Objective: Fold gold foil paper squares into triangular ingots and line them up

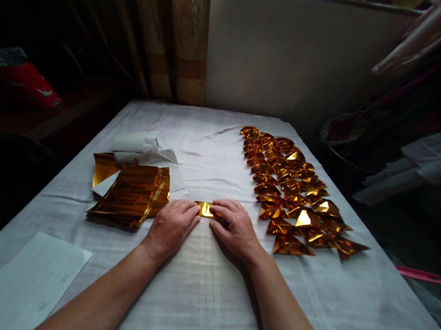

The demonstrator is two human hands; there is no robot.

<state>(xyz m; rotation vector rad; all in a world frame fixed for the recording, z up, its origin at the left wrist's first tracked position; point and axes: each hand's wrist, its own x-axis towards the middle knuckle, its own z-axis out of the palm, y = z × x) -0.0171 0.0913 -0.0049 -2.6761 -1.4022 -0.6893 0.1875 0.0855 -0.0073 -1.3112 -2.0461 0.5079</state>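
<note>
A small strip of folded gold foil paper (205,209) lies at the middle of the cloth-covered table. My left hand (173,227) presses on its left end, fingers together. At the other end, the fingers and thumb of my right hand (236,230) are closed on the strip. Both ends are partly hidden by my fingers. Just left of my left hand lies a stack of flat gold foil sheets (130,191). To the right of my right hand, several folded gold foil pieces (290,196) with pointed ends stand in rows.
Crumpled white paper (136,143) lies behind the foil stack. A white sheet (30,282) rests on the white tablecloth (202,296) at front left. Curtain (188,40) and pale wall (283,53) bound the far side. Clothes (438,156) hang at right.
</note>
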